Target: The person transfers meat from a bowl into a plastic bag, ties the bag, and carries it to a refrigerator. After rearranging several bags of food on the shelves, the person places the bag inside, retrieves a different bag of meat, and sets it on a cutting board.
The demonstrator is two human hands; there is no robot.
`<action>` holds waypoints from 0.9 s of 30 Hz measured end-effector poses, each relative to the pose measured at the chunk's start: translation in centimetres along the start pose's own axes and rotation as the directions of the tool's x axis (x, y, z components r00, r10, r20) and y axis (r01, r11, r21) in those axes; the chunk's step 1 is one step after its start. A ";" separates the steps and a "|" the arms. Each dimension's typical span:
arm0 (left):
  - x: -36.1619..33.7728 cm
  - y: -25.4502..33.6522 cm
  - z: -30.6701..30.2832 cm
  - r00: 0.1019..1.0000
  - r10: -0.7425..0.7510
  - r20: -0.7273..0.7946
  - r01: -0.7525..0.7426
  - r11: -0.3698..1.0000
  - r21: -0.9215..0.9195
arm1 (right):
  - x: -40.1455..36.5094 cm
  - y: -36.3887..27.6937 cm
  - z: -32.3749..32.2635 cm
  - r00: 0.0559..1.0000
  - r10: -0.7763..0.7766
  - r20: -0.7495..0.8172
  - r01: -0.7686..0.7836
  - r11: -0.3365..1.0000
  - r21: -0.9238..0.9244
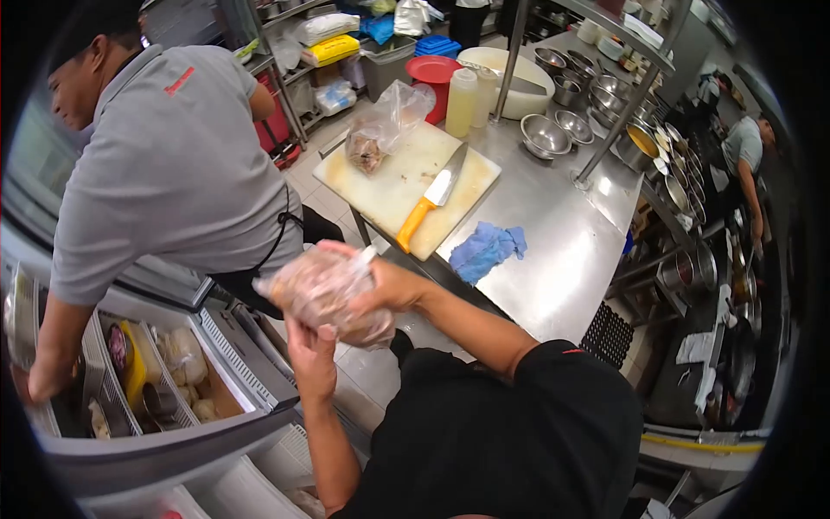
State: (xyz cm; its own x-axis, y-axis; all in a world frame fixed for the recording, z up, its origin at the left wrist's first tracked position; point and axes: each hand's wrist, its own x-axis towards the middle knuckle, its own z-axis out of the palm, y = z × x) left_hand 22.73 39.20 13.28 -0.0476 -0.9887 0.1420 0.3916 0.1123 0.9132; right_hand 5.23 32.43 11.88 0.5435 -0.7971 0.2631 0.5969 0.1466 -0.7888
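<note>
As my left hand cups the slippery bag from six o'clock and my right hand grips it, it may drop.

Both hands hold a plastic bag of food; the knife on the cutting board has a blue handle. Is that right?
Not quite: the head view shows the knife on the cutting board has a yellow-orange handle, not blue. The left hand and right hand do hold the plastic bag of food.
</note>
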 end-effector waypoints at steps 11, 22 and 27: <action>19.1 -1.5 3.1 0.924 0.017 0.383 -0.319 0.589 0.743 | 4.3 -17.9 -13.0 0.799 -0.372 -0.473 0.312 0.928 -0.202; 37.4 -13.5 13.6 0.753 -0.079 0.654 -0.596 0.342 0.727 | 17.5 -30.9 -32.1 0.446 -0.517 -0.730 0.027 0.824 -0.566; 37.2 -13.3 11.2 0.481 -0.563 0.672 -0.716 0.190 0.672 | 20.2 -30.9 -40.8 0.249 -0.681 -0.689 -0.402 0.574 -0.713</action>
State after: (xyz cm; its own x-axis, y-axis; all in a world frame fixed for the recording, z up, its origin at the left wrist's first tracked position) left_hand 5.43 2.01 10.68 -0.8608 -0.4724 -0.1895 -0.5090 0.7958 0.3281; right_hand -26.37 -12.09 18.91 -0.6775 -0.7018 0.2203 -0.2970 -0.0130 -0.9548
